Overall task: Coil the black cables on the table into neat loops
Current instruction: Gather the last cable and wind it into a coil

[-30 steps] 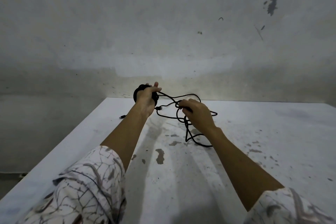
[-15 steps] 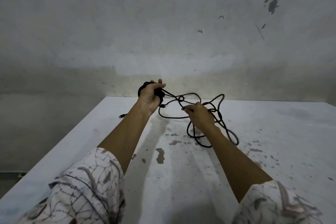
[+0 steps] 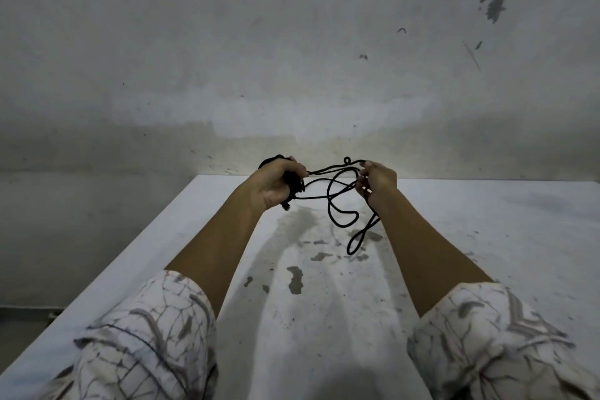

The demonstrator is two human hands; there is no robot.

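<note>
The left hand (image 3: 279, 183) grips a wound-up bunch of thin black cable (image 3: 339, 204). The right hand (image 3: 376, 185) pinches a strand. Loose loops hang between them, above the stained white table (image 3: 487, 237).

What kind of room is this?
Probably a bare workroom or storeroom: a stained, patchy grey wall, a scuffed white table with chipped paint, and just a black cable being coiled.
</note>
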